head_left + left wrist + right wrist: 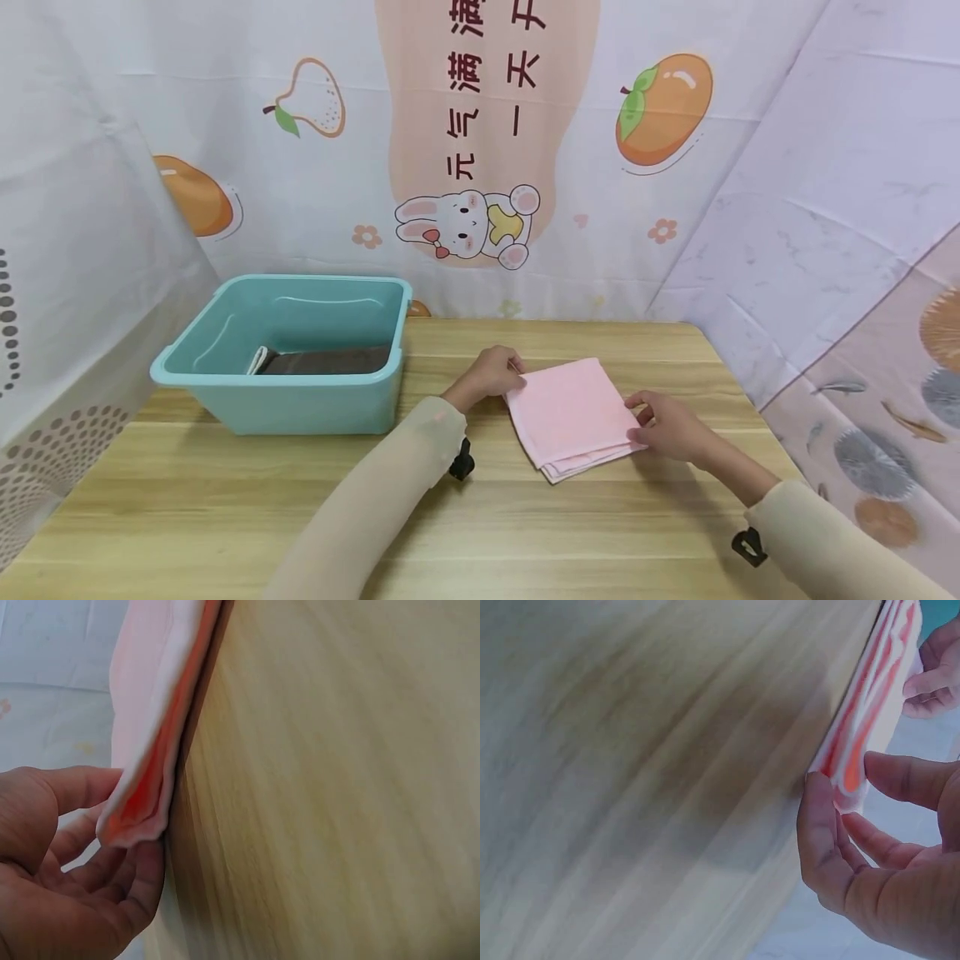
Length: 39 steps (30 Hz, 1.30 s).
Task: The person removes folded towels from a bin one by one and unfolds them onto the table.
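Note:
A pink towel, folded into a layered square, lies on the wooden table between both hands. My left hand pinches its left edge near the back corner; in the left wrist view the thumb is on top of the towel and the fingers are beneath. At the right edge, near the front corner, my right hand holds the folded layers between thumb and fingers. The right wrist view shows these stacked layers at the right hand's fingertips.
A light teal plastic basin stands at the back left of the table. Inside it lie a dark brown flat item and a small white-edged piece. A printed curtain hangs behind the table, with more sheeting at both sides.

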Available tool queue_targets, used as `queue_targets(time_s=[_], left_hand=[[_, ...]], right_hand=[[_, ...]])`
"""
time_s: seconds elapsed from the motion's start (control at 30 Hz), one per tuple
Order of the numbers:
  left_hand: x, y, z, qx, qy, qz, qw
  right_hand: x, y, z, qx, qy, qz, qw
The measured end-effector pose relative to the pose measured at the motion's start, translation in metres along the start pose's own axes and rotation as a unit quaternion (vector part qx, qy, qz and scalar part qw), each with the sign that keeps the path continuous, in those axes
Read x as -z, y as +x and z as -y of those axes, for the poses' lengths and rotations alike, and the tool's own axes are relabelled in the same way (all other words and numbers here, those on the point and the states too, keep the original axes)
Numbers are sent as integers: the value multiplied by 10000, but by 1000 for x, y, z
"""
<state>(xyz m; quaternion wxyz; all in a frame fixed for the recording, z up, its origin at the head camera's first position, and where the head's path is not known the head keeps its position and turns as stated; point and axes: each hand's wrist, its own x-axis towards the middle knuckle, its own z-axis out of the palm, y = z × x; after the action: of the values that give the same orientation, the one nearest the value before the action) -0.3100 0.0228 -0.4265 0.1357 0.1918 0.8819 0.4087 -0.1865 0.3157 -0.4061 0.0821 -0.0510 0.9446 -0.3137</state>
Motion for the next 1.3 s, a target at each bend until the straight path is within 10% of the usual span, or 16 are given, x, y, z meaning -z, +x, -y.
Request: queue_targets(time_s=[0.73, 1.0, 1.3], left_hand=[[-22, -60, -19, 497, -695, 752, 9935], [-21, -52, -22, 377, -336, 356, 9981], [-28, -26, -19, -206, -18, 153, 9997]], right_hand=[[16, 65, -22, 1003, -862, -84, 9912], [13, 57, -21, 1164, -936, -416, 9879], [-2, 41, 1, 2120, -1704, -815, 9589]])
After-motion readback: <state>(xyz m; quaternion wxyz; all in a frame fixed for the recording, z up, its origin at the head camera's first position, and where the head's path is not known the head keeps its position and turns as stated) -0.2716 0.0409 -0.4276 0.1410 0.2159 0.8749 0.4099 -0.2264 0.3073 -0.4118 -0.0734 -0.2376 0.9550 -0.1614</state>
